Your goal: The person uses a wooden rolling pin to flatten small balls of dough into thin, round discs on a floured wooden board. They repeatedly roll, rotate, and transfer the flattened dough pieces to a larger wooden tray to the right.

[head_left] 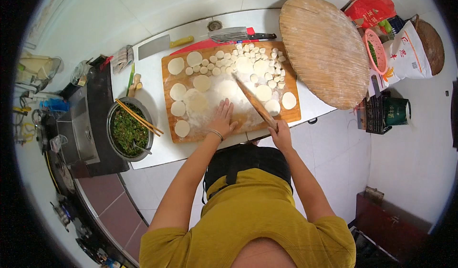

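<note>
A person in a mustard top is working dough on a floured wooden board point(289, 116), the right hand point(282, 135), between 4 and 5 o'clock on that board, wrapping its fingers around the near end of a rolling pin point(256, 102) that is slanting toward 11. The left hand point(221, 121) is resting near 7 o'clock, fingers extended and loosely together, thumb standing apart. Rolling appears to be only partway along: flat dough rounds point(178, 92) are lying chiefly from 8 to 11 o'clock, with a few toward 3, while many small dough pieces point(216, 71) are still waiting from 11 to 2, seemingly the larger share. On the white surface point(145, 84), a bowl point(113, 145) of chopped green mixture point(126, 133) is standing at 8 o'clock, chopsticks point(138, 117) lying across it; a round slatted board point(324, 51) is occupying 2 o'clock, and no filled parcels are showing
</note>
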Demonstrator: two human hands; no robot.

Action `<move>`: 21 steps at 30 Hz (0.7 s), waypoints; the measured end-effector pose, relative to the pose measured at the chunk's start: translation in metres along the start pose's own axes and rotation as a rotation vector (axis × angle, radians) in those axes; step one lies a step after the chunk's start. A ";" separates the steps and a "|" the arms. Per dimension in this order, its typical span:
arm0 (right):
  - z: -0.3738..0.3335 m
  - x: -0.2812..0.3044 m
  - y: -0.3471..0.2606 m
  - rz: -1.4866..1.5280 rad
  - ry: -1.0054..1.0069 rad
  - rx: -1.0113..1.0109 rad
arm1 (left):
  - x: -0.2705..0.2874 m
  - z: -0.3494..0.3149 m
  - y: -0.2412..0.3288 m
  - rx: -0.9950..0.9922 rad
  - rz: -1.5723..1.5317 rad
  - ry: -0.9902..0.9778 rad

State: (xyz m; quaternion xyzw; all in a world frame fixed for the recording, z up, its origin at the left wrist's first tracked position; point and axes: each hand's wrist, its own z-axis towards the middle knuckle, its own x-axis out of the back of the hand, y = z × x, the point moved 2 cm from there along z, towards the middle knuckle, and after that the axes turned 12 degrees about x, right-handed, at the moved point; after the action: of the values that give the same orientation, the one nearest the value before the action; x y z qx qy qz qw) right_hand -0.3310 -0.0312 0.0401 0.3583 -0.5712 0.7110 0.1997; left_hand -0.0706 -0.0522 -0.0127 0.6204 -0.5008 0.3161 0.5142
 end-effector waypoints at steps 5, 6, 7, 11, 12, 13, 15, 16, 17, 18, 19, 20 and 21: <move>0.008 -0.005 -0.002 -0.070 -0.032 0.126 | -0.023 -0.021 0.027 -0.029 0.012 -0.202; 0.010 -0.004 -0.001 -0.096 -0.054 0.140 | -0.009 -0.026 0.031 0.035 -0.027 -0.254; 0.014 -0.005 0.000 -0.141 -0.130 0.124 | -0.003 -0.029 0.033 0.099 -0.066 -0.305; 0.019 -0.023 0.011 -0.312 -0.367 0.246 | -0.034 -0.054 -0.023 0.110 -0.214 0.244; 0.019 -0.030 0.011 -0.350 -0.408 0.325 | -0.026 -0.062 -0.030 0.109 -0.158 0.241; 0.019 -0.036 0.010 -0.368 -0.350 0.391 | -0.022 -0.065 -0.034 0.107 -0.102 0.237; 0.022 -0.052 0.002 -0.401 -0.233 0.524 | -0.018 -0.062 -0.042 0.080 -0.082 0.193; 0.031 -0.056 -0.002 -0.479 -0.476 0.289 | -0.015 -0.058 -0.044 0.067 -0.076 0.169; 0.047 -0.055 -0.005 -0.472 -0.316 0.301 | -0.010 -0.042 -0.046 0.085 -0.075 0.188; 0.058 -0.053 -0.005 -0.468 -0.164 0.307 | -0.002 -0.019 -0.041 0.103 -0.082 0.201; 0.062 -0.051 -0.007 -0.456 -0.013 0.314 | 0.008 -0.008 -0.035 0.127 -0.084 0.213; 0.062 -0.053 -0.002 -0.436 -0.071 0.243 | 0.020 -0.005 -0.026 0.151 -0.122 0.183; 0.057 -0.053 -0.001 -0.442 -0.105 0.225 | 0.020 -0.011 -0.027 0.126 -0.110 0.133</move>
State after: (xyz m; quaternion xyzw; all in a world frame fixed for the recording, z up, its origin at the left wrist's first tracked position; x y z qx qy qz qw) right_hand -0.2790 -0.0786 0.0069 0.5308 -0.4058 0.6897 0.2792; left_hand -0.0379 -0.0485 -0.0004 0.6557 -0.4101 0.3586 0.5228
